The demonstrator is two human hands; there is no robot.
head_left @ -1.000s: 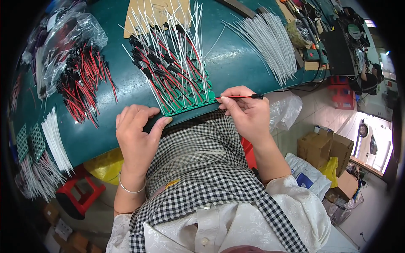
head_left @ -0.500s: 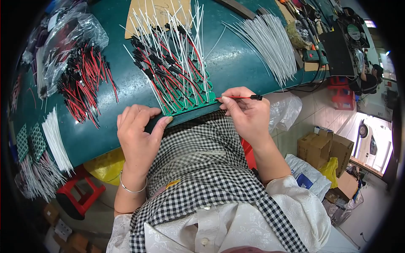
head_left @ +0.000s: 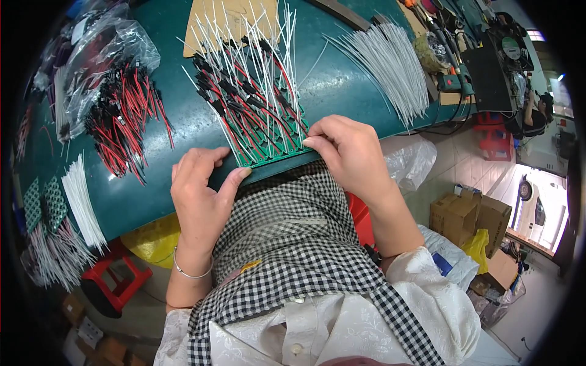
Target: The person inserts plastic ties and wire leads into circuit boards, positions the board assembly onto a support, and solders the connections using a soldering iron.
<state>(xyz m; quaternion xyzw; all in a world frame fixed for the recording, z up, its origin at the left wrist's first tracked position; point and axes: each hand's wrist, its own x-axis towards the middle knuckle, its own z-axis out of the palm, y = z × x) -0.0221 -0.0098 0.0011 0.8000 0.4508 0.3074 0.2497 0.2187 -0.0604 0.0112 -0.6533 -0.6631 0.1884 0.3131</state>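
Observation:
A green circuit-board panel (head_left: 262, 162) lies at the table's front edge, bristling with white wires and red-and-black cables with black connectors (head_left: 247, 88). At its near left corner is my left hand (head_left: 201, 186), thumb tip against the board edge and forefinger held apart from it on the left side. My right hand (head_left: 351, 149) is at the panel's right edge, thumb and forefinger closed together there. What lies between those fingertips is hidden. No cable shows sticking out of the right hand.
Loose red-and-black cables (head_left: 125, 119) lie in a heap at left, beside a clear plastic bag (head_left: 131, 43). White wires (head_left: 82, 204) are bundled at the table's left edge; a larger fan of them (head_left: 397, 70) lies far right. Tools (head_left: 448, 52) crowd the back right corner.
My right hand has moved slightly left and up against the panel's edge. The red-and-black cable that stuck out of it to the right no longer shows there. My left hand has barely moved.

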